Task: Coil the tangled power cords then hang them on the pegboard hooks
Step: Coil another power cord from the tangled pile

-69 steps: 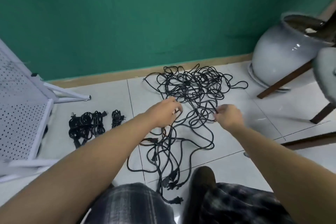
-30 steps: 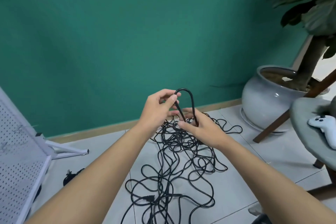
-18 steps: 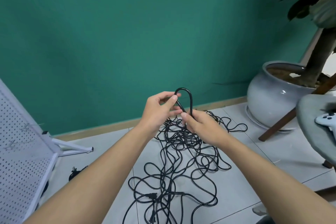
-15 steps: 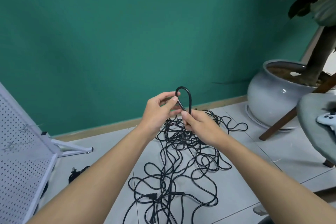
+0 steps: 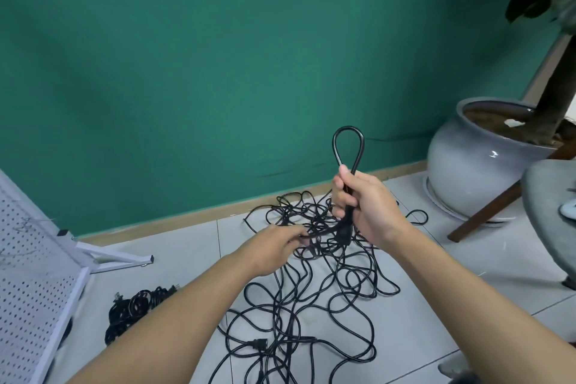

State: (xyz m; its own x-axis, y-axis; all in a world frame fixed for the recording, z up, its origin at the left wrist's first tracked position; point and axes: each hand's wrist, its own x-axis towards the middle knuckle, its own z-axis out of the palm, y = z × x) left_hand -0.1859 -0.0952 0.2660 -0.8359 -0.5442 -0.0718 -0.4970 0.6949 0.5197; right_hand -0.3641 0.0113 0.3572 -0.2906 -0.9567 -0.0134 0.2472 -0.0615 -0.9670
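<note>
Floor [image 5: 467,290] scene. Pegboard [image 5: 28,274] stands at left; I can't make out anything hung on it. Plant pot [image 5: 477,165] sits at right, well apart from the work. Tangle [image 5: 311,299] of black power cords is spread over the tiles in the middle, most of it unsorted. Coiled bundles [image 5: 134,309] lie on the floor just beside the pegboard foot, so some cords look done but not hung.

Step in hand, my read: starting a coil on one cord [image 5: 349,217] lifted out of the tangle. To do it well:
- Lock the first loop in the upper hand so its size doesn't change.
- Feed from the lower hand one length at a time, laying each new loop flat against the first at the same size.
- Draw slack up and out gently. On a snag, stop and lift the crossing strand off; yanking tightens the knot.
- Let the cord roll as it comes so the loops don't figure-eight.
- Mind the hanging plug end so it doesn't swing into the heap and catch.

Right grip [image 5: 364,209]: clenched on the cord, raised above the tangle, thumb on top. Both legs of the loop [image 5: 348,127] are squeezed together. The loop stands upright out of the fist, and the plug [image 5: 343,233] hangs just below it.

Left grip [image 5: 274,246]: lower, at the near edge of the tangle's upper part, fingertips closed in a pinch on a strand. It looks like the same cord running off into the heap, but I can't confirm that.
</note>
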